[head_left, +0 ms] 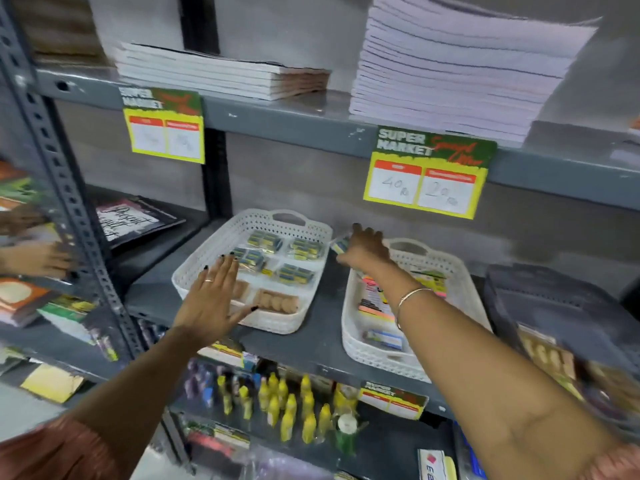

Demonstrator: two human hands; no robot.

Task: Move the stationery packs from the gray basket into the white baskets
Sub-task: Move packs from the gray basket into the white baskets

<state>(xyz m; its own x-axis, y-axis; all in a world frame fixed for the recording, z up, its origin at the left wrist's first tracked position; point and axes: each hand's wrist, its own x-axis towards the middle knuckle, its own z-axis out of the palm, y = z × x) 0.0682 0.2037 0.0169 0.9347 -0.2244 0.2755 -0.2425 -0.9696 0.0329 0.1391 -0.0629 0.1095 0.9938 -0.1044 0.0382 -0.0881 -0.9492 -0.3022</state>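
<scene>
The grip of the right hand (365, 249) is closed around a small clear stationery pack (340, 244) with blue and yellow contents, held in the air between the two white perforated plastic baskets, just past the far right corner of the left white basket (194, 271) and beside the handle end of the right white basket (349, 337). The left hand (216, 294) holds nothing: its fingers are spread wide and flat, palm down, over the near left part of the left white basket. That basket sits on the dark gray metal shelf (311, 344) and holds several clear packs of blue and yellow items (294, 273) towards the back and brown packs (277, 301) at the front. The right white basket, on the same shelf, holds assorted colourful packs (375, 306), partly hidden by the right forearm. The dark gray plastic basket (554, 303) stands at the right end of the shelf, blurred; brownish packs show at its near edge. Above, yellow and green price tags (427, 174) hang from the upper shelf, which carries stacks of white notebooks (450, 74). Yellow bottles (291, 407) stand on the shelf below.
</scene>
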